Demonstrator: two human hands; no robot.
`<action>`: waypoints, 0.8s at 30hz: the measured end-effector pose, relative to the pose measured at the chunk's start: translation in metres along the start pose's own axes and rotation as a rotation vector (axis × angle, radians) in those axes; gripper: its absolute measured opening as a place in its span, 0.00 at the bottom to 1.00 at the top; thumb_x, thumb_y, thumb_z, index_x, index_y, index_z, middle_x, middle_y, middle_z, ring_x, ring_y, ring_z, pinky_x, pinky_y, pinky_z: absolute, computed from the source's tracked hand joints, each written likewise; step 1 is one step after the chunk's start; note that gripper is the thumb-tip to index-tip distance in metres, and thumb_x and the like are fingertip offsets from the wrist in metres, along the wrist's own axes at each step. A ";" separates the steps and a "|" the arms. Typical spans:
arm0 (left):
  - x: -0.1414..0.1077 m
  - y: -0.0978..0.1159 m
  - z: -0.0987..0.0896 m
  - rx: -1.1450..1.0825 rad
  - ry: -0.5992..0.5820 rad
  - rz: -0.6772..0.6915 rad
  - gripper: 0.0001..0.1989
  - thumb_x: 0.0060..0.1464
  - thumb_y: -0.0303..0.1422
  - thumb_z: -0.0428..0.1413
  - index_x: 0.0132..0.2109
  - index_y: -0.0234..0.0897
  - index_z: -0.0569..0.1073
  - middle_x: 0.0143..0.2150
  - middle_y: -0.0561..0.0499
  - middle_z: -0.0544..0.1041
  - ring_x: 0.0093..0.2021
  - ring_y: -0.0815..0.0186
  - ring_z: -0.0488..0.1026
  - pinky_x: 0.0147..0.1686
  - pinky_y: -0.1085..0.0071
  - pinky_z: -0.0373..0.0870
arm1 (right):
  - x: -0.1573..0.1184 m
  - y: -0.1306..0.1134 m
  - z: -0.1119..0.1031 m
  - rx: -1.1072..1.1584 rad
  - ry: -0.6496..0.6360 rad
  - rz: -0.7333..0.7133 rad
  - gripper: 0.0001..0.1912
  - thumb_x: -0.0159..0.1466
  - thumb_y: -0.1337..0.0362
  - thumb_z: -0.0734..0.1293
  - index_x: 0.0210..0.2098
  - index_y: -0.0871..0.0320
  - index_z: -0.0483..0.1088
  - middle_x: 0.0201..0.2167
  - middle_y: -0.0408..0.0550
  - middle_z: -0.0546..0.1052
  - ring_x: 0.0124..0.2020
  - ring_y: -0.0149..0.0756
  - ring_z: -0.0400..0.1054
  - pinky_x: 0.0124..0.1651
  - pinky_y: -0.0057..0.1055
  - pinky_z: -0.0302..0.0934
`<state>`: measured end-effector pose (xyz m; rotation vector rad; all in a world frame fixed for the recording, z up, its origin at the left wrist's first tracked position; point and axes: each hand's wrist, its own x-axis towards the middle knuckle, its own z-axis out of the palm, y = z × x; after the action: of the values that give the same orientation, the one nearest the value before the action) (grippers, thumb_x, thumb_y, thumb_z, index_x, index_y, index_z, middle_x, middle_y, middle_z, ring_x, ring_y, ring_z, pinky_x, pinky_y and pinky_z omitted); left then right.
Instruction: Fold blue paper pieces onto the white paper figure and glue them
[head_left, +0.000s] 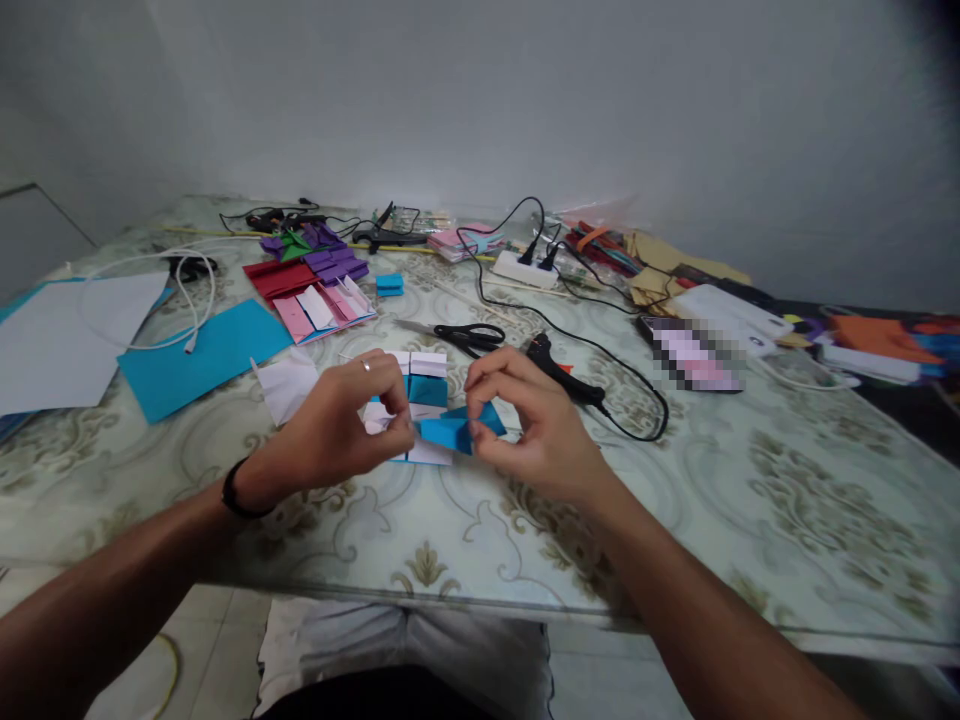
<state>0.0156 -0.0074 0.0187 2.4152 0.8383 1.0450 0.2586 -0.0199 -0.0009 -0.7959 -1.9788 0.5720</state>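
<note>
A folded piece of blue paper (444, 432) is pinched between the thumb and fingers of my right hand (529, 420). Its narrow left end points at my left hand (364, 415), whose thumb and forefinger are pressed together right beside it. Whatever those fingertips grip, if anything, is hidden. Under and behind both hands lies a block of white and blue folded paper pieces (427, 388), partly covered by them. A white paper sheet (286, 385) rests left of it. Black-handled scissors (469, 337) and a black glue gun (566, 372) lie just beyond my right hand.
Blue sheet (206, 358) and white sheets (75, 335) lie at left. Pink folded papers (322, 312), purple ones (335, 264) and a small blue piece (389, 285) sit behind. Cords run from a white power strip (525, 269). A phone (694, 355) lies at right.
</note>
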 end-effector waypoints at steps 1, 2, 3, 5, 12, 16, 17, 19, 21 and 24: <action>0.000 -0.001 -0.002 -0.006 0.020 -0.021 0.10 0.54 0.19 0.57 0.32 0.37 0.68 0.31 0.54 0.74 0.33 0.67 0.69 0.36 0.68 0.65 | 0.000 0.002 -0.001 0.012 0.023 0.020 0.10 0.58 0.76 0.69 0.32 0.54 0.70 0.43 0.47 0.72 0.45 0.41 0.68 0.51 0.39 0.63; 0.000 -0.002 -0.003 -0.017 0.037 -0.028 0.08 0.56 0.20 0.57 0.34 0.37 0.69 0.33 0.52 0.75 0.35 0.67 0.71 0.37 0.68 0.67 | 0.000 0.003 -0.002 0.029 0.043 0.043 0.10 0.59 0.76 0.69 0.33 0.54 0.70 0.44 0.47 0.71 0.46 0.41 0.68 0.53 0.39 0.62; 0.000 -0.003 -0.003 -0.029 0.046 -0.012 0.06 0.59 0.22 0.58 0.38 0.37 0.71 0.36 0.51 0.76 0.37 0.65 0.72 0.40 0.67 0.69 | 0.000 0.005 -0.002 0.049 0.053 0.063 0.09 0.59 0.75 0.69 0.34 0.54 0.70 0.44 0.48 0.71 0.47 0.42 0.68 0.53 0.40 0.61; -0.001 -0.002 -0.002 -0.039 0.027 0.072 0.09 0.62 0.27 0.61 0.48 0.37 0.73 0.45 0.46 0.77 0.47 0.61 0.74 0.48 0.63 0.72 | 0.000 0.008 -0.002 0.089 0.043 0.087 0.09 0.61 0.74 0.69 0.35 0.54 0.70 0.44 0.48 0.71 0.47 0.41 0.68 0.54 0.40 0.61; -0.010 0.004 0.015 0.201 -0.095 0.244 0.23 0.60 0.34 0.67 0.59 0.42 0.70 0.61 0.37 0.66 0.64 0.48 0.67 0.61 0.50 0.72 | -0.001 0.008 0.011 0.335 -0.023 0.249 0.04 0.63 0.71 0.66 0.34 0.55 0.69 0.38 0.45 0.71 0.41 0.38 0.67 0.46 0.37 0.61; -0.013 0.004 0.021 0.240 -0.072 0.215 0.18 0.61 0.28 0.63 0.57 0.40 0.71 0.58 0.38 0.69 0.60 0.50 0.71 0.56 0.53 0.76 | -0.001 0.005 0.020 0.458 -0.035 0.356 0.03 0.62 0.68 0.67 0.34 0.55 0.68 0.35 0.43 0.70 0.38 0.36 0.65 0.43 0.34 0.60; -0.013 0.004 0.022 0.229 -0.061 0.204 0.16 0.62 0.27 0.63 0.55 0.40 0.71 0.57 0.39 0.70 0.58 0.52 0.72 0.55 0.54 0.77 | -0.001 0.004 0.021 0.461 -0.033 0.371 0.03 0.62 0.67 0.67 0.33 0.55 0.68 0.35 0.43 0.70 0.38 0.35 0.65 0.43 0.34 0.60; -0.012 0.003 0.024 0.203 -0.039 0.184 0.14 0.62 0.26 0.62 0.53 0.40 0.72 0.54 0.40 0.72 0.56 0.53 0.74 0.54 0.55 0.77 | 0.000 0.004 0.021 0.444 -0.022 0.388 0.03 0.63 0.66 0.68 0.33 0.56 0.68 0.35 0.43 0.70 0.37 0.35 0.65 0.42 0.33 0.60; -0.011 0.003 0.024 0.165 -0.029 0.161 0.13 0.62 0.26 0.62 0.52 0.40 0.72 0.53 0.41 0.73 0.56 0.54 0.74 0.55 0.55 0.76 | 0.000 0.004 0.020 0.420 -0.010 0.387 0.04 0.64 0.64 0.68 0.33 0.56 0.69 0.35 0.44 0.70 0.37 0.35 0.65 0.41 0.33 0.60; -0.009 0.003 0.023 0.083 -0.041 0.108 0.13 0.62 0.25 0.62 0.51 0.39 0.72 0.52 0.42 0.74 0.55 0.56 0.75 0.54 0.57 0.76 | 0.000 0.006 0.018 0.429 -0.001 0.365 0.05 0.65 0.62 0.70 0.36 0.55 0.70 0.37 0.44 0.71 0.39 0.35 0.67 0.43 0.33 0.62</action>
<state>0.0293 -0.0179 0.0009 2.5671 0.7590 1.0146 0.2445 -0.0176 -0.0135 -0.8813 -1.6311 1.1651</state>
